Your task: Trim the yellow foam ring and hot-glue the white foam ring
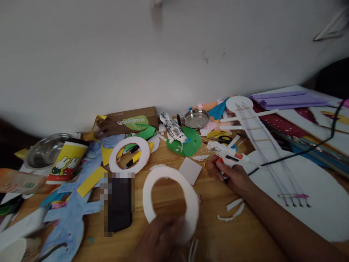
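White foam ring (170,198), flat on wooden table, white glue gun (227,154) lying beyond it

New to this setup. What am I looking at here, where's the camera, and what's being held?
There is no machine here: a person works with two bare hands. The single picture comes from a camera worn on the head, looking forward and down at a wooden table against a white wall.

The left hand, blurred at the bottom edge, holds a white foam ring with a gap in it. The right hand grips a white hot glue gun, whose black cord runs off to the right.

Around them lie a second white ring, a dark phone, a yellow cup with rabbits, two metal bowls, a brown paper bag, green paper and a large white guitar-shaped cutout with strings.
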`<state>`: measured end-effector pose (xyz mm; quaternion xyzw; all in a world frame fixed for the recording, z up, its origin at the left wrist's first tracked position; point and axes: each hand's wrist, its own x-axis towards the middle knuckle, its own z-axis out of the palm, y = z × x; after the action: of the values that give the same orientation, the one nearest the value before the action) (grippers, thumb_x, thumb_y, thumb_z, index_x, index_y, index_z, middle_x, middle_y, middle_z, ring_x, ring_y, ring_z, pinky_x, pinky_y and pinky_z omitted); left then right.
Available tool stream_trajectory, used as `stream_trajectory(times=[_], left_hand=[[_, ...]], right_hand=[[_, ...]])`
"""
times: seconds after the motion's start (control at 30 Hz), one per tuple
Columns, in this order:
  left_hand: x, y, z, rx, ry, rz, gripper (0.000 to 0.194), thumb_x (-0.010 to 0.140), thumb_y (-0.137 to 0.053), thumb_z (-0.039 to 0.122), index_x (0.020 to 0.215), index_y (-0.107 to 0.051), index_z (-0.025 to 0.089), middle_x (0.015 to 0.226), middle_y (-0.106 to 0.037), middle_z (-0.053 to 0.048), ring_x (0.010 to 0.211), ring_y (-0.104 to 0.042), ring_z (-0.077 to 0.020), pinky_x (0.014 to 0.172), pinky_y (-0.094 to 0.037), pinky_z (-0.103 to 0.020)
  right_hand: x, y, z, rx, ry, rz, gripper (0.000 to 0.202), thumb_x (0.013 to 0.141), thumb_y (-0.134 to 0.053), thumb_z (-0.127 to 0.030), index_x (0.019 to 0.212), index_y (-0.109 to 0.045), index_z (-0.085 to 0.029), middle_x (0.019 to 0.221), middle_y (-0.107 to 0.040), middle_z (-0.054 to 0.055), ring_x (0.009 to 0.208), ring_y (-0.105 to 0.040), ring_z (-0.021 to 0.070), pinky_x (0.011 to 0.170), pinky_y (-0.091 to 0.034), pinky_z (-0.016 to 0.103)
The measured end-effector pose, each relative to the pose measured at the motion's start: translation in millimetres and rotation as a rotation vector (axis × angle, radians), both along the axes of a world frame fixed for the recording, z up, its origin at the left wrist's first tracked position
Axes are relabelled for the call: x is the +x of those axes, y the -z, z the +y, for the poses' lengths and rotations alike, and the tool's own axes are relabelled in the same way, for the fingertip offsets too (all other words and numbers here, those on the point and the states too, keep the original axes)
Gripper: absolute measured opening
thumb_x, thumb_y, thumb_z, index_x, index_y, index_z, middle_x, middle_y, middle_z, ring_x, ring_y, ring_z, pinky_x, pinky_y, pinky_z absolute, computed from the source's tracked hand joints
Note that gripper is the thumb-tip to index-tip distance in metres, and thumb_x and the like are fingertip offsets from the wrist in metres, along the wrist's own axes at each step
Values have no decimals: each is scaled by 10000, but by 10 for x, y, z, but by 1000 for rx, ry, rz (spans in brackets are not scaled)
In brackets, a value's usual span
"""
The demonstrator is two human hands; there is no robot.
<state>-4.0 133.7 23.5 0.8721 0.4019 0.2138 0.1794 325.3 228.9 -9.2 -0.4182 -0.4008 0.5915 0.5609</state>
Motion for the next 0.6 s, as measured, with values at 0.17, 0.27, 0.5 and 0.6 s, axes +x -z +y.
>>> stream_trajectory(times=[0.17, 0.27, 0.5, 0.6], left_hand=[[-177, -372, 391, -524, -809, -1142, 378, 790, -727, 455, 1115, -760, 265, 1046, -797, -90, 952, -758, -315, 833, -645, -439], [-224, -508, 548, -573, -991, -1568, 352, 818, -639, 461, 1107, -755, 295, 1020, -802, -49, 949, -758, -251, 836, -642, -378], [-229, -370, 628, -821, -726, -1674, 347, 864, -570, 258, 1173, -728, 259, 1093, -771, -44, 874, -736, -158, 864, -618, -322], [-37, -312, 575, -931, -797, -1548, 261, 860, -629, 292, 1054, -753, 169, 828, -742, -55, 653, -680, -138, 653, -613, -254]], right_hand=[[8, -17, 6, 7, 59, 14, 366, 801, -759, -527, 943, -665, -203, 762, -631, 13, 436, -399, 80, 437, -367, 274], [16, 22, 11, 13, 72, 27, 336, 807, -762, -504, 921, -672, -201, 767, -642, 16, 431, -414, 74, 425, -356, 261], [28, 53, 7, 18, 39, 27, 303, 825, -751, -495, 901, -676, -211, 745, -630, 7, 446, -434, 83, 448, -372, 266], [32, 33, 1, 15, 41, 9, 300, 828, -747, -495, 895, -667, -213, 745, -619, 4, 453, -425, 87, 446, -367, 269]])
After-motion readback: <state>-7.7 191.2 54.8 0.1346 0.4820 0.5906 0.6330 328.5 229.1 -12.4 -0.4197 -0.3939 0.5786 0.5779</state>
